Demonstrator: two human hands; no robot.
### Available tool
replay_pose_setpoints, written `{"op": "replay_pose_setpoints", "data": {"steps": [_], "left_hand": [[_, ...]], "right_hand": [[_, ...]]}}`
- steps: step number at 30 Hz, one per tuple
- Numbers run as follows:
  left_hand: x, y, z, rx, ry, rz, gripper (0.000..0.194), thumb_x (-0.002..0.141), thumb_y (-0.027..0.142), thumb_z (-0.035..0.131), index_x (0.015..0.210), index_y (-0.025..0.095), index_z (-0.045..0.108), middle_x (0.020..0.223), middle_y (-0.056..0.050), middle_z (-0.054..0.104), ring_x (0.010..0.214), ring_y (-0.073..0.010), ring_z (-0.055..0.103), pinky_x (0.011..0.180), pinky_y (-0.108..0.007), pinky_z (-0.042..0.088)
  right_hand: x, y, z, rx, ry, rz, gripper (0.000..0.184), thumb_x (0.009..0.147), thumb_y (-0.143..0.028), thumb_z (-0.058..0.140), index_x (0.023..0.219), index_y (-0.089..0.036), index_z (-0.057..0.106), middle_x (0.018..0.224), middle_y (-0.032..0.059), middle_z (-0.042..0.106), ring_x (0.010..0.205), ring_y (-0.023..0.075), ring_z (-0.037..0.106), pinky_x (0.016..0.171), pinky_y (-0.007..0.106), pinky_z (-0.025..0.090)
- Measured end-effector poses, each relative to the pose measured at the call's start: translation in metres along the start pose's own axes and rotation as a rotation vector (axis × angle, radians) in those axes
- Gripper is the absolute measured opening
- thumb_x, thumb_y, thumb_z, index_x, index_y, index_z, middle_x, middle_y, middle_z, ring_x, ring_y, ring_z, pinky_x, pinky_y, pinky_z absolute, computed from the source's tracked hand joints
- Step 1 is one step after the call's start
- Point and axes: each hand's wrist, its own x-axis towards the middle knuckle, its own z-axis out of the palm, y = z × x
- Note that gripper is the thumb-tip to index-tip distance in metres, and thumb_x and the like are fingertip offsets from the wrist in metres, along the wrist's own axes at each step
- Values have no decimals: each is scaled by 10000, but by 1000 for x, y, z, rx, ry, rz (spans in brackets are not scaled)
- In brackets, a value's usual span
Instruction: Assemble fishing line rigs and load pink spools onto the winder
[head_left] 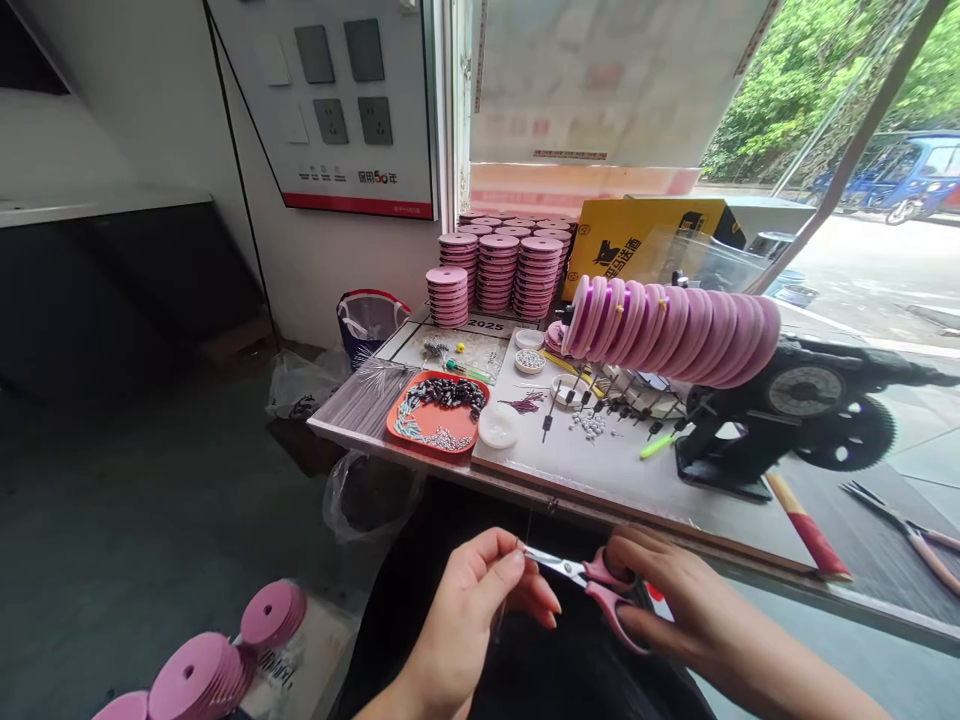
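My left hand (480, 590) is closed in a pinch above my lap, thumb against forefinger, on a thin thread that is hard to make out. My right hand (667, 590) grips scissors (577, 572) by their pink handles. The scissor blades point left, their tips right at the pinched fingertips of my left hand. Behind the hands, by the table's front edge, sit an orange tray (397, 432) with dark and light beads and a white round lid (499, 426).
A black winding machine (806, 390) carries a row of pink spools (675, 325) over the table. Stacked pink spools (517, 270) stand at the back beside a yellow box (637, 235). Pliers (900, 520) lie at the right. More pink spools (196, 672) stand low at the left.
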Motion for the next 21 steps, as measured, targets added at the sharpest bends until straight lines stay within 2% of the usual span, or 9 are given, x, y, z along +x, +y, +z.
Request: {"op": "replay_pose_setpoints", "data": {"steps": [9,21], "left_hand": [[0,-1,-2,-43,-47,-8,132,824,239,510,736,142,515,632,-33,639,589,-117,561,646,-259,427],[-1,5,3,-49,-32,-27,142,788,246,547,697,143,514,606,-31,636,570,-118,556,626,-243,422]], "right_hand": [[2,-1,-2,7,-49,-7,74,783,-195,468,724,-194,422,747,-1,515,678,154,463,620,234,338],[5,2,0,21,-69,-4,102,734,-130,455,679,-192,397,704,-17,499,641,138,432,588,225,314]]}}
